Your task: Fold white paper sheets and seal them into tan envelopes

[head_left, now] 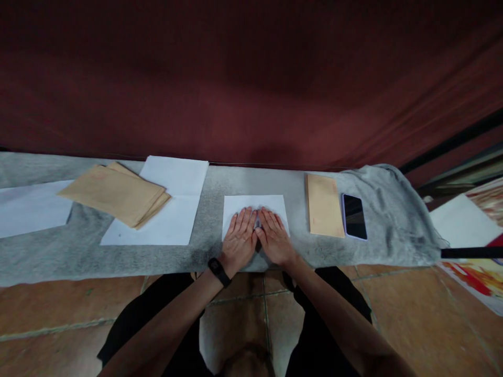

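Observation:
A white sheet of paper (236, 203), possibly folded, lies in front of me on the grey cloth. My left hand (239, 238) rests flat on its left half, fingers stretched out and pointing away from me. On the right half my right hand (274, 238) lies flat in the same way. The two thumbs meet or nearly meet in the middle. The paper's near edge is mostly covered by both hands. Neither hand grasps anything. A black watch (219, 272) is on my left wrist.
Left of the paper, several brown envelopes (113, 192) overlap larger white sheets (176, 209), with another white sheet (31, 207) further left. A stack of brown envelopes (324, 205) and a phone (354, 216) lie to the right. Behind the grey cloth (212, 209) hangs a dark red fabric (251, 94).

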### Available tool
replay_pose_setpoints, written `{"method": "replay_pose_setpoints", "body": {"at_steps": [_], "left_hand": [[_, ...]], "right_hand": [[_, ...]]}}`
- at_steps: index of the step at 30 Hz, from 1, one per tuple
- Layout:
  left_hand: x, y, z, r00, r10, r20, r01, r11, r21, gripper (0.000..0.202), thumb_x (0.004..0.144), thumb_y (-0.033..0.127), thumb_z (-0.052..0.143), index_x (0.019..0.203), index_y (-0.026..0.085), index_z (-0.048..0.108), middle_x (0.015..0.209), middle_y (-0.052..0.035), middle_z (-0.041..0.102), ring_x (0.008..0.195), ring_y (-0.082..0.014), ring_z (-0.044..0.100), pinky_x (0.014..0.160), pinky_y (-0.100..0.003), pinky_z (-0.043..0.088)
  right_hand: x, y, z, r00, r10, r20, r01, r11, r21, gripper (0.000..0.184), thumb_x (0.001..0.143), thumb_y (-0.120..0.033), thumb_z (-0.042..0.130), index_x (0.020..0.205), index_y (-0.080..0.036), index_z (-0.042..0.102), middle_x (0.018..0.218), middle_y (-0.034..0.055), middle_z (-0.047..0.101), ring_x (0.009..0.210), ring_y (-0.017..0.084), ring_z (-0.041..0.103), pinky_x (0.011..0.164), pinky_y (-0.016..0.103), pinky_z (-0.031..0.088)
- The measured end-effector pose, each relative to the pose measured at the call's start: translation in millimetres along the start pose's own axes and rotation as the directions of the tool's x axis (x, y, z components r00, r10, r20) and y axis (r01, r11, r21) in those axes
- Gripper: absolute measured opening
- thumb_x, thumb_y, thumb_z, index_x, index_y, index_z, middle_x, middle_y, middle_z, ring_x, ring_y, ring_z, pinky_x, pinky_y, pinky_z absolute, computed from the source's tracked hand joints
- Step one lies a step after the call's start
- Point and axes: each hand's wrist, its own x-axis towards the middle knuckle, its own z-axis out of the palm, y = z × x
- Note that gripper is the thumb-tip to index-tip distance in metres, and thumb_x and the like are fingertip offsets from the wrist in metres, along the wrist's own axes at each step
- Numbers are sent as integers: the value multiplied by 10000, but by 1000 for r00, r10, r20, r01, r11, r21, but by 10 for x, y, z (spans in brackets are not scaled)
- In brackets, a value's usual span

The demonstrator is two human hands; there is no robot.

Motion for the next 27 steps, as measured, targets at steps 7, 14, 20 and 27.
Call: {"method": "replay_pose_setpoints", "body": {"at_steps": [7,14,20,27], "left_hand": [[-77,-142,42,999,-52,2,52,998,35,605,1052,390,340,1589,112,365,1666,-161,312,1559,-291,277,1276,-522,243],[-162,-229,-37,992,-118,-43,120,992,47,635,1049,408,335,1589,76,347,1652,-194,326,1555,-313,283,1260,-535,270],[-224,-336,-30,980,-166,-109,169,985,21,633,1045,395,338,1614,120,300,1650,-187,332,1548,-331,299,1243,-590,275],[71,-217,-95,990,-121,-72,119,993,-25,603,1056,361,285,1600,104,328,1649,-152,364,1566,-271,264,1279,-517,246]], "right_hand": [[-75,126,1,998,49,-36,-51,996,-66,596,1089,-414,346,1607,-118,333,1685,122,293,1567,245,265,1289,465,202],[-126,291,-81,992,114,-57,-119,988,-96,614,1081,-409,352,1610,-100,317,1669,149,320,1547,291,308,1263,519,229],[-188,391,-65,979,178,-96,-189,975,-116,620,1083,-411,321,1625,-113,283,1670,157,315,1537,309,324,1251,547,239],[23,297,-154,968,220,-124,-230,970,-81,601,1090,-388,263,1601,-79,336,1673,157,309,1554,307,286,1263,549,221]]}}
